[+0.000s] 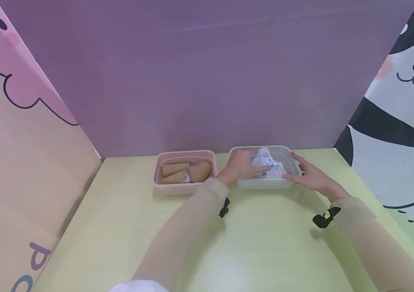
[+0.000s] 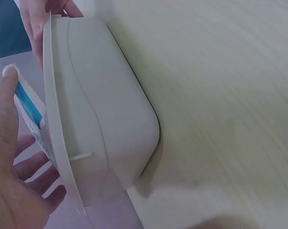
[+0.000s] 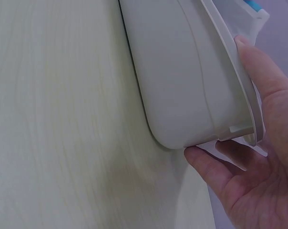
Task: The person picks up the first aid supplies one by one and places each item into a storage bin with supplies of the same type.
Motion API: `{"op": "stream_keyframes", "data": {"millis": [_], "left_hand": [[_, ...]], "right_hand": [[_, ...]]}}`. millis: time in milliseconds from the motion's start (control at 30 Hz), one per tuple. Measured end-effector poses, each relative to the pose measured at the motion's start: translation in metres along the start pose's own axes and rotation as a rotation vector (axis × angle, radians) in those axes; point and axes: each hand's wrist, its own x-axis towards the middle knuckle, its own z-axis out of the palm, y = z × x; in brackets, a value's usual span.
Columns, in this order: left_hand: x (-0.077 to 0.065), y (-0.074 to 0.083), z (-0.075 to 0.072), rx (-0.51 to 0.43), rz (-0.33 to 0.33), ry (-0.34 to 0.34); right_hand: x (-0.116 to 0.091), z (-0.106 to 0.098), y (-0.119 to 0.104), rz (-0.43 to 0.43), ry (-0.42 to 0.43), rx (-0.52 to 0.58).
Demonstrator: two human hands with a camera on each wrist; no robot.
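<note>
A white plastic bin [image 1: 264, 184] stands at the back of the table, with white packets printed in blue [image 1: 273, 170] inside it. Over the bin's left part is my left hand [image 1: 241, 165], its thumb across the packets. In the left wrist view the thumb touches a packet [image 2: 28, 102] sticking up past the rim, while the other fingers are spread, their tips apart from one another. My right hand [image 1: 314, 177] holds the bin at its right end. In the right wrist view its thumb lies on the rim and its fingers press the end wall from outside.
Left of the white bin stands a pink bin [image 1: 183, 189] holding several brown rolls [image 1: 175, 168]. Both bins are close to the purple back wall [image 1: 207, 81]. Printed panels [image 1: 404, 138] flank the pale yellow table [image 1: 251, 243].
</note>
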Motion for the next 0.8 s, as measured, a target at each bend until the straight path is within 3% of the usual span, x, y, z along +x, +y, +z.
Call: {"op": "stream_keyframes", "data": {"millis": [300, 800], "left_hand": [[0.002, 0.006, 0.002, -0.016, -0.064, -0.063], [0.005, 0.011, 0.007, 0.058, -0.074, -0.135]], "right_hand": [[-0.002, 0.0, -0.004, -0.019, 0.006, 0.027], [-0.002, 0.002, -0.001, -0.012, 0.015, 0.025]]}}
